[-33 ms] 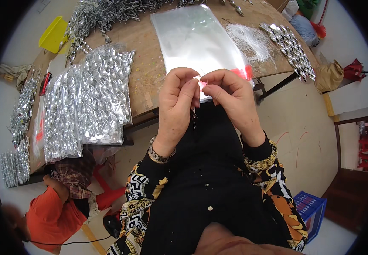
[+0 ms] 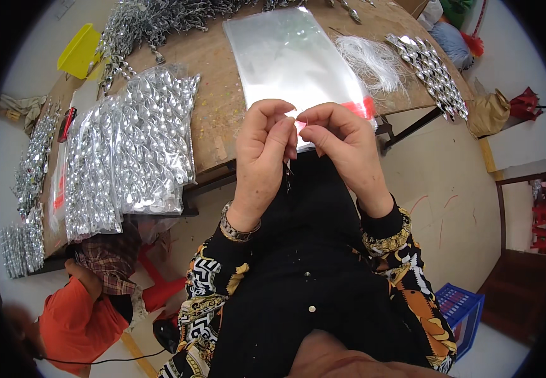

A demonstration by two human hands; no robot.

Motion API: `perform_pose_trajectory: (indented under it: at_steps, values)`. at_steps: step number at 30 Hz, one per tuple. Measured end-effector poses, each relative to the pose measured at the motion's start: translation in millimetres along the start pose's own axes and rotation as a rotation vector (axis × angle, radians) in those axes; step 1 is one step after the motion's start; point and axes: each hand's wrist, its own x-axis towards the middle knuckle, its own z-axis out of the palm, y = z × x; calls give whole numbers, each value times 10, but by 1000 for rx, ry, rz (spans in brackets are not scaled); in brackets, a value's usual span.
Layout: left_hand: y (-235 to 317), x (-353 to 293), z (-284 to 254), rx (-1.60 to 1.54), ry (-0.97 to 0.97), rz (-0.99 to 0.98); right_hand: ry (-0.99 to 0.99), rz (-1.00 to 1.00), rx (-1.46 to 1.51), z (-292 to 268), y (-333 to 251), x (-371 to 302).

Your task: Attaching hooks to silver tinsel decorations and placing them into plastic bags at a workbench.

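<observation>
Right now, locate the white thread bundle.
In the head view, the white thread bundle lies right of centre on the table, between clear plastic sleeves and silver strands.

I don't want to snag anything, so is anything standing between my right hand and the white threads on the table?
Nothing visible stands up between your right hand and the threads. Only the near corner of the clear bags, with its red strip, lies low between them.
</observation>
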Motion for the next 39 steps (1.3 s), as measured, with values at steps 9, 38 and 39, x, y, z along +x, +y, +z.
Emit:
perform_pose_trajectory:
  at_steps: [9,38,39]
  values:
    - [1,-13,20,31,-9,-8,-47,-15,111,3,26,27]
    - [-51,-21,-48,21,86,-146,39,-56,11,33,155,-67]
    - [-59,-21,-51,21,86,-146,39,-65,-1,34,163,-69]
